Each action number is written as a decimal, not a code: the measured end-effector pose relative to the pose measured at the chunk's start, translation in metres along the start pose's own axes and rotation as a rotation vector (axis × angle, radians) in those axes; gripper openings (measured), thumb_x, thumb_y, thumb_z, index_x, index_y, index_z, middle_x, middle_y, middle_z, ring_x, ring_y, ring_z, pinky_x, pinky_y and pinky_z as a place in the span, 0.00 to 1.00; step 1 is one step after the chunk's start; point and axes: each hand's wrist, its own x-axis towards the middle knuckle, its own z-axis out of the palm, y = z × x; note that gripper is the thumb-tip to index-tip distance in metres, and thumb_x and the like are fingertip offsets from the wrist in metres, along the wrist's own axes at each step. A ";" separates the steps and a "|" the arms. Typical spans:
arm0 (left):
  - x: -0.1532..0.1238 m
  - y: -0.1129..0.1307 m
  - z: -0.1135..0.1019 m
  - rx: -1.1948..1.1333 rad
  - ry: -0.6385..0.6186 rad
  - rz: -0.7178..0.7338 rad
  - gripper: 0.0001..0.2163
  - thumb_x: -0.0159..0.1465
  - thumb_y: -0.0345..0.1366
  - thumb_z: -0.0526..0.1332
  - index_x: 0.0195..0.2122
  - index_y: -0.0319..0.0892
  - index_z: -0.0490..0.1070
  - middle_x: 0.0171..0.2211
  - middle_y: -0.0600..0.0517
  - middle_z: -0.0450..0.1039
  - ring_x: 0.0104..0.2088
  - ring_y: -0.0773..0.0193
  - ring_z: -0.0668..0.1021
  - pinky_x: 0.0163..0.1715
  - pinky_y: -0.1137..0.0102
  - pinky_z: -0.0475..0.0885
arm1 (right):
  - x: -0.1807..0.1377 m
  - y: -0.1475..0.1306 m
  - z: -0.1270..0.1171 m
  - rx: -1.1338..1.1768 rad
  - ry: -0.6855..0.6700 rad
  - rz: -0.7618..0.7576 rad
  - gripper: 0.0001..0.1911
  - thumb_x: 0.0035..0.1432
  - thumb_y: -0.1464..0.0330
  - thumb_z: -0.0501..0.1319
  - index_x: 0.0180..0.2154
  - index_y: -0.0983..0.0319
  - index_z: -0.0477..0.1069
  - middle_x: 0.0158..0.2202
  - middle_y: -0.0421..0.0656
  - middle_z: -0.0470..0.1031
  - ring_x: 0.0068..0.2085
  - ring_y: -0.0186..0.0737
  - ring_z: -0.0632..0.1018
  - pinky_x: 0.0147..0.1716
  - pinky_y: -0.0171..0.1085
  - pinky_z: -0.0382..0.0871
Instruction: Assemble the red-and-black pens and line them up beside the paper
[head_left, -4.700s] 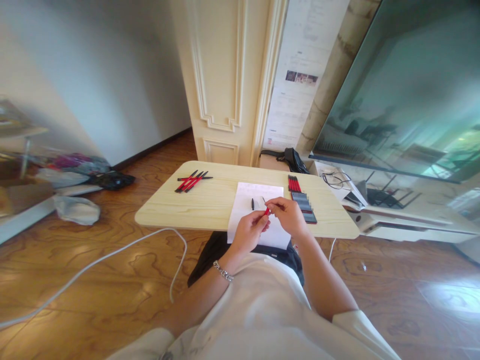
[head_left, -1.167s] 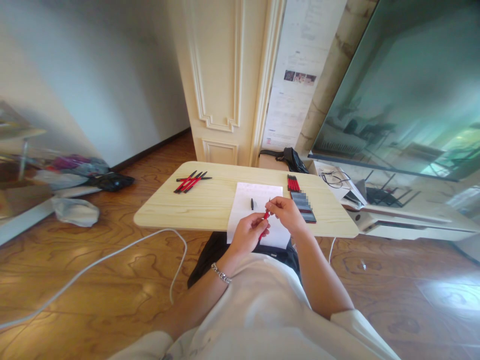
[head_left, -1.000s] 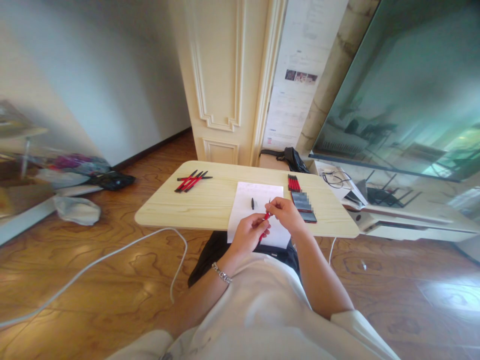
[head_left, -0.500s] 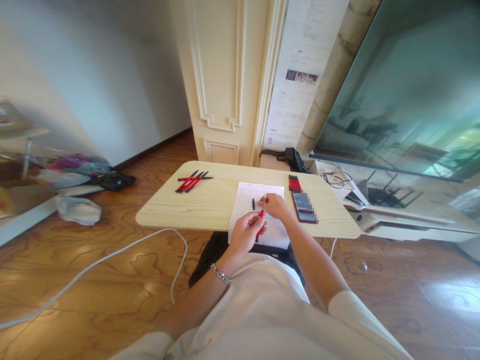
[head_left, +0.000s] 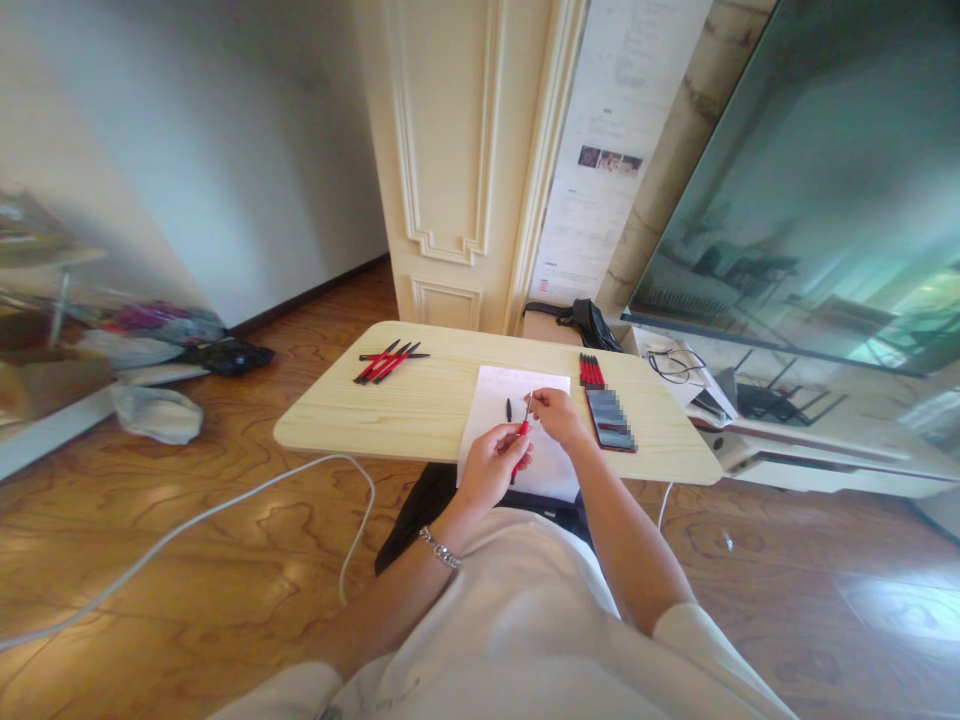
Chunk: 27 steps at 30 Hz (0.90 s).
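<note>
Table (head_left: 420, 420) extends past left hand (head_left: 489, 466), which pinches red pen (head_left: 523, 428) (likely light, stiff; hold mid-barrel); right hand (head_left: 558, 414) alongside, grip unclear.

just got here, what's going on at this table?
A person at the table has a red pen barrel in the left hand, a thin metallic part pointing up from it. The right hand is at that thin part; whether it has a grip is hard to tell. Below them is white paper, with a small black piece on it. Crossed red-and-black pens lie to the left; a neat row of pens and a phone to the right.
</note>
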 end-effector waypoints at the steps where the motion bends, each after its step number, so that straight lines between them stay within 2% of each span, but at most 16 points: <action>1: 0.000 0.001 0.000 0.015 -0.005 0.007 0.19 0.58 0.47 0.64 0.44 0.38 0.72 0.30 0.48 0.76 0.26 0.66 0.76 0.26 0.72 0.70 | -0.003 0.001 -0.004 0.171 -0.016 -0.002 0.13 0.56 0.63 0.58 0.36 0.65 0.76 0.28 0.42 0.73 0.28 0.33 0.71 0.29 0.33 0.62; 4: -0.002 0.002 0.003 0.054 -0.013 0.026 0.18 0.60 0.47 0.62 0.44 0.38 0.72 0.31 0.48 0.76 0.27 0.65 0.77 0.27 0.71 0.70 | -0.016 -0.004 -0.017 0.566 -0.024 0.003 0.17 0.51 0.57 0.64 0.38 0.63 0.75 0.27 0.39 0.70 0.27 0.30 0.68 0.26 0.31 0.60; 9: -0.003 0.006 0.006 0.061 -0.022 0.024 0.18 0.60 0.46 0.62 0.45 0.38 0.72 0.31 0.48 0.75 0.28 0.65 0.77 0.28 0.72 0.71 | -0.033 -0.025 -0.031 0.850 0.033 0.023 0.17 0.46 0.57 0.69 0.36 0.60 0.74 0.31 0.39 0.71 0.29 0.28 0.69 0.26 0.29 0.61; 16: -0.006 0.013 0.008 0.077 -0.035 0.021 0.18 0.60 0.46 0.63 0.44 0.37 0.72 0.31 0.48 0.75 0.28 0.65 0.77 0.29 0.71 0.71 | -0.041 -0.043 -0.028 0.999 0.069 0.031 0.17 0.45 0.58 0.70 0.34 0.60 0.72 0.32 0.38 0.73 0.29 0.28 0.70 0.24 0.29 0.61; 27: -0.007 0.017 0.011 0.075 -0.039 0.002 0.18 0.58 0.46 0.64 0.42 0.38 0.73 0.30 0.48 0.75 0.27 0.66 0.76 0.25 0.72 0.68 | -0.046 -0.048 -0.026 1.010 0.049 0.030 0.16 0.46 0.58 0.70 0.35 0.60 0.72 0.32 0.39 0.73 0.27 0.28 0.69 0.23 0.29 0.60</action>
